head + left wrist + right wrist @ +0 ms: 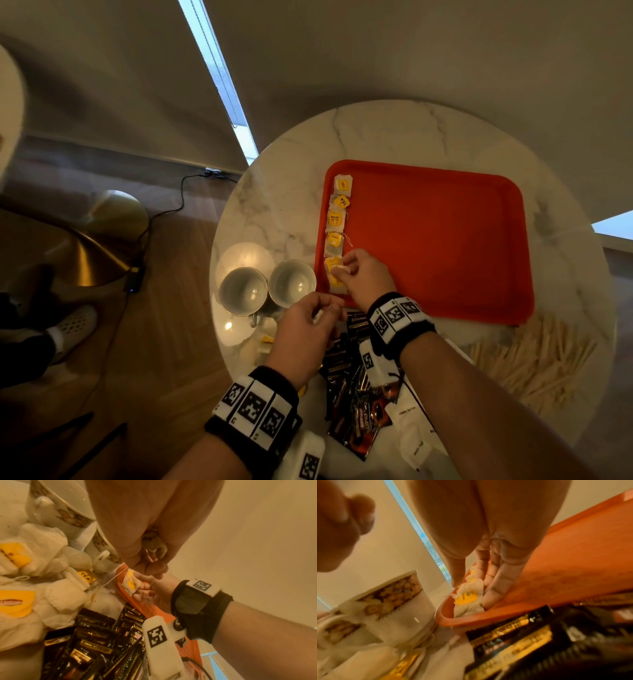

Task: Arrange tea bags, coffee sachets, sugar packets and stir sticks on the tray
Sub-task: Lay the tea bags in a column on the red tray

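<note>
Pinching a tea bag (334,270) between thumb and fingertips, the right hand (364,275) holds it at the lower left corner of the red tray (438,240), at the bottom of a column of four tea bags (337,214) along the tray's left edge. Left hand (306,330), just below, has its fingers curled around something small that I cannot make out. Two empty cups (267,287) sit left of the tray; dark coffee sachets (349,377) lie below it, stir sticks (527,363) at lower right.

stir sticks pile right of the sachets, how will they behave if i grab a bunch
The stir sticks look thin and wooden, so probably light and stiff. They lie loose and crisscrossed on the table, so a handful will likely splay and shed a few. Pushed, they would probably scatter rather than move as one.
</note>
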`<action>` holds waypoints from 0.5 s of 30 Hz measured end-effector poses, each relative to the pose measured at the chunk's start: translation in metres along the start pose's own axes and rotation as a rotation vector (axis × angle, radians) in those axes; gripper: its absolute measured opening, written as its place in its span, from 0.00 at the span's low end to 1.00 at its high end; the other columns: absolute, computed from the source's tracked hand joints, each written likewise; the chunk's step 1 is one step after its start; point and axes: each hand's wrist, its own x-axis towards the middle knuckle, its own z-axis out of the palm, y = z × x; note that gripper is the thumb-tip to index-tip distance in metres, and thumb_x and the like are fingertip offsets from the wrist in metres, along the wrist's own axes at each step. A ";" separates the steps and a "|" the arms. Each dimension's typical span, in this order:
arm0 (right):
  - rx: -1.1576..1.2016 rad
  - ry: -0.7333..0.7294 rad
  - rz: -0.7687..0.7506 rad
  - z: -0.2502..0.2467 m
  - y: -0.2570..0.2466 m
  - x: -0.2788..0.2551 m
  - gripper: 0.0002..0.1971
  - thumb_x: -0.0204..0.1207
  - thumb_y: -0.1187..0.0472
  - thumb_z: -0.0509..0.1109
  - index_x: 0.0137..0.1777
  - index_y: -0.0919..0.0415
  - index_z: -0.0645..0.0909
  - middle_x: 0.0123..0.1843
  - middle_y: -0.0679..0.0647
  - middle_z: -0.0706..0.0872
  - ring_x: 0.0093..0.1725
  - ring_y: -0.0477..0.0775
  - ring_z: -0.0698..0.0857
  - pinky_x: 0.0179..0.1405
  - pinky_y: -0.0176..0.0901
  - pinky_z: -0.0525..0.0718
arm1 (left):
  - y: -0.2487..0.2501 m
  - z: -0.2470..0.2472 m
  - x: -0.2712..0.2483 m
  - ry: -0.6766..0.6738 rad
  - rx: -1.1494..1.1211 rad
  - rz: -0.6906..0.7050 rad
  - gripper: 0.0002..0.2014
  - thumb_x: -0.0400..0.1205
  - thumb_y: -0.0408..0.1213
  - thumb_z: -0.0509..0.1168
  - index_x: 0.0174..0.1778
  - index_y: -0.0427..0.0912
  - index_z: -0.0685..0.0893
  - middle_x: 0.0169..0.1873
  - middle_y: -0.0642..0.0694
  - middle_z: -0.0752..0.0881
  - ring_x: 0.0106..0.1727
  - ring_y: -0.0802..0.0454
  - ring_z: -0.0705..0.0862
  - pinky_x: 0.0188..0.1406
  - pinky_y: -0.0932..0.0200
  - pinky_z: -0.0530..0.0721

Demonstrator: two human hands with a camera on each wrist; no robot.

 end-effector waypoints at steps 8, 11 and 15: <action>-0.043 0.070 0.045 0.014 -0.006 0.010 0.12 0.75 0.58 0.79 0.56 0.51 0.82 0.53 0.52 0.87 0.50 0.55 0.88 0.52 0.54 0.89 | -0.004 -0.002 0.002 0.013 -0.001 -0.007 0.07 0.89 0.35 0.64 0.52 0.46 0.88 0.42 0.48 0.92 0.32 0.62 0.84 0.32 0.65 0.83; 0.032 0.114 0.072 0.017 -0.011 0.017 0.09 0.75 0.60 0.78 0.52 0.52 0.82 0.49 0.54 0.88 0.47 0.57 0.89 0.49 0.55 0.90 | -0.004 -0.002 0.003 0.018 0.001 -0.004 0.07 0.89 0.35 0.64 0.52 0.45 0.88 0.43 0.48 0.92 0.33 0.62 0.84 0.33 0.67 0.83; 0.098 0.184 0.076 0.019 -0.013 0.023 0.09 0.75 0.60 0.78 0.48 0.52 0.80 0.45 0.52 0.86 0.43 0.56 0.88 0.45 0.55 0.91 | -0.005 -0.002 0.007 0.022 0.017 -0.003 0.07 0.89 0.35 0.64 0.53 0.44 0.88 0.44 0.48 0.92 0.33 0.61 0.85 0.33 0.66 0.83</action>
